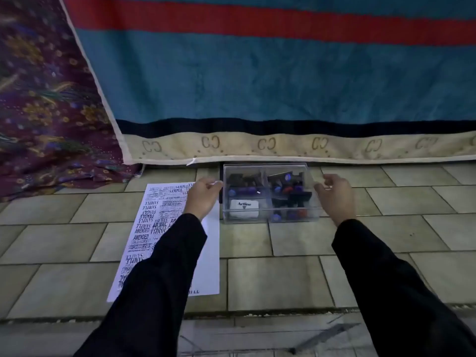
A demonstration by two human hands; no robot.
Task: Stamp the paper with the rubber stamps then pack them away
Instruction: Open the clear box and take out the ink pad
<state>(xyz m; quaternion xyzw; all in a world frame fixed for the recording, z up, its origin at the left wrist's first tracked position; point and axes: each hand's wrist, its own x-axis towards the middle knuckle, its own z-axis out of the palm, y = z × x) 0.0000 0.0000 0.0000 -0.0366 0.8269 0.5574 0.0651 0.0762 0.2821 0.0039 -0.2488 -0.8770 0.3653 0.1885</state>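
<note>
A clear plastic box (268, 220) stands on the tiled floor with its clear lid (265, 167) on top. Inside lie several rubber stamps (288, 199) with blue and red knobs, and a white Artline ink pad (244, 208) at the front left. My left hand (202, 197) grips the lid's left edge. At the lid's right edge, my right hand (336, 195) holds on with curled fingers. A white paper (159, 228) covered in black stamp prints lies left of the box, partly under my left sleeve.
A teal mat with red and black stripes and a beige border (283, 145) lies just behind the box. A purple floral cloth (46, 112) covers the floor at the far left. Beige floor tiles (283, 279) stretch toward me in front of the box.
</note>
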